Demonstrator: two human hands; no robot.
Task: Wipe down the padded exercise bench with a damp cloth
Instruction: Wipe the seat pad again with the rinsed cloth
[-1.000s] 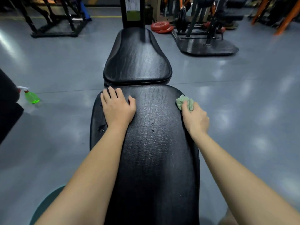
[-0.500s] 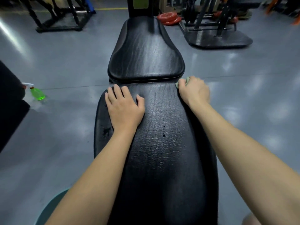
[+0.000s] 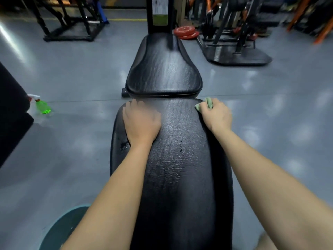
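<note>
— How did we have our right grip (image 3: 217, 114)?

— Curled round the cloth (image 3: 209, 102), pinching the pale green wad so that a fold stuck out past the knuckles and another showed beside the fingers. We held it against the far right corner of the long pad (image 3: 180, 177) of the padded bench.

— And our left grip (image 3: 142, 120)?

— We kept it spread flat, palm down, holding nothing. It rested on the left side of the same pad, near its far end. The fingertips were blurred, so we could not tell exactly how they lay. Both our forearms were bare and ran along the pad on either side of its middle.

— What did we see on the pad itself?

— Black creased upholstery, with a few dark droplets (image 3: 180, 150) between our two arms and a scuffed patch (image 3: 123, 145) on the left edge, just beside our left wrist.

— Beyond our hands?

— A shorter black pad (image 3: 163, 73) lay just past the long one, with a narrow gap between them. Behind it stood a dark upright post (image 3: 159, 13) bearing a label.

— And farther out?

— On the grey floor (image 3: 270, 123) to our left stood a green spray bottle (image 3: 42, 106), well apart from the bench. Red weight plates (image 3: 186, 32) lay stacked near the post. A black frame (image 3: 72, 24) stood at the far left, and a black platform (image 3: 237, 56) with uprights at the far right.
</note>
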